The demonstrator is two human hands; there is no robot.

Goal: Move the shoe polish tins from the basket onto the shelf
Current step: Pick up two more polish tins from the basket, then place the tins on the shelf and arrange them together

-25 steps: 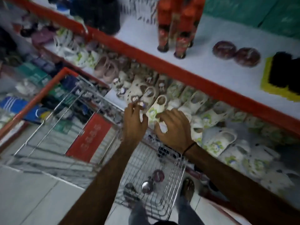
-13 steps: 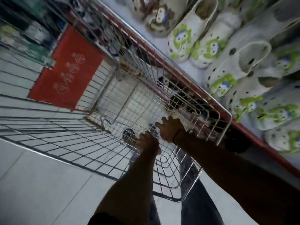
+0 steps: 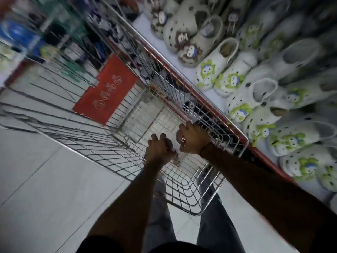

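Both my hands reach down into the wire basket (image 3: 199, 214) of a shopping cart. A round shoe polish tin (image 3: 180, 138) with a dark red lid is gripped in my right hand (image 3: 195, 138) and shows at the thumb side, just above the basket floor. To its left, my left hand (image 3: 159, 150) is curled shut over a second tin, of which only a pale edge (image 3: 169, 143) shows between the fingers. The shelf that holds the other tins is out of view.
A lower shelf with a red front edge (image 3: 264, 156) runs along the right, packed with white clogs (image 3: 215, 70). A red sign (image 3: 105, 88) hangs on the cart's far end. Grey floor tiles (image 3: 45, 179) lie to the left. My legs (image 3: 213, 225) stand under the basket.
My hands dropped from the basket rim into the basket. The view swung down from the upper shelf. My right hand now grips a tin and my left has closed over another.
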